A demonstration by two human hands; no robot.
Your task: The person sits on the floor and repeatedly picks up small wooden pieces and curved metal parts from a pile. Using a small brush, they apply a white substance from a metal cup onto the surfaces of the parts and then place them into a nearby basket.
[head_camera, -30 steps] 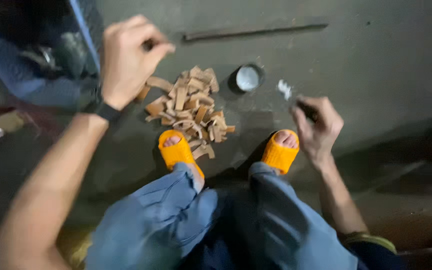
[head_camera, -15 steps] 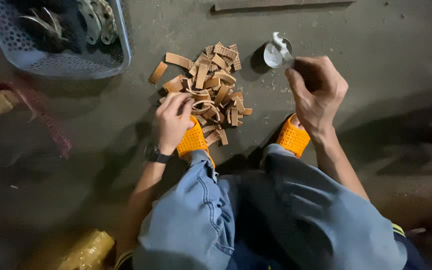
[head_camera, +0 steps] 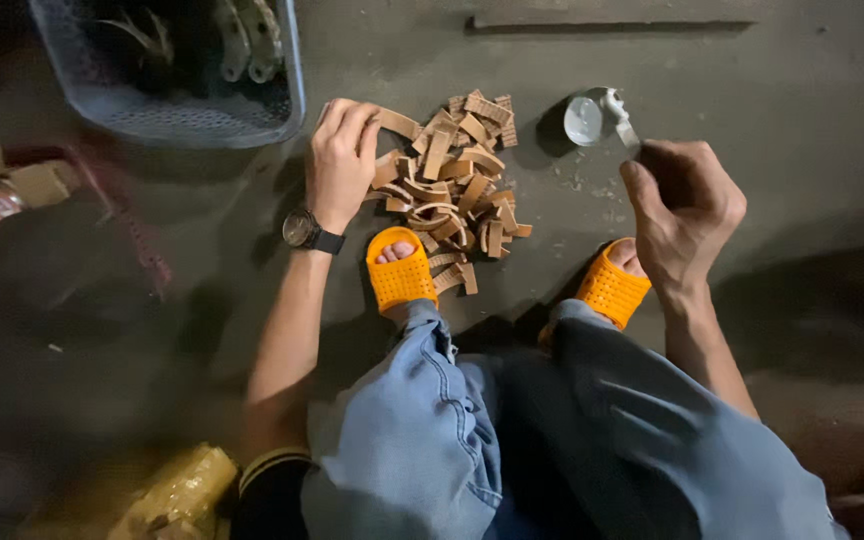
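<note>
1. Left hand: we find it palm down at the left edge of the pile, fingers curled over a long tan strip at the pile's upper left. It is gripping that strip. A dark wristwatch sits on the wrist.
2. Right hand: we note it raised just right of the pile, fingers clenched around a thin brush handle whose pale tip points toward the tin.
3. Pile of tan strips: short, ribbed, brown pieces heaped on the grey floor, in front of the feet and between the two hands; a few strays lie beside the left sandal.
4. Small round tin: open, with a pale inside, on the floor just right of the pile's top edge.
5. Orange sandals: left, right, perforated, toes toward the pile.
6. Blue jeans: we see both knees bent in the lower frame.
7. Blue mesh basket: upper left, well apart from the pile, holding dark items we cannot identify.
8. Small cardboard boxes: far left on the floor.
</note>
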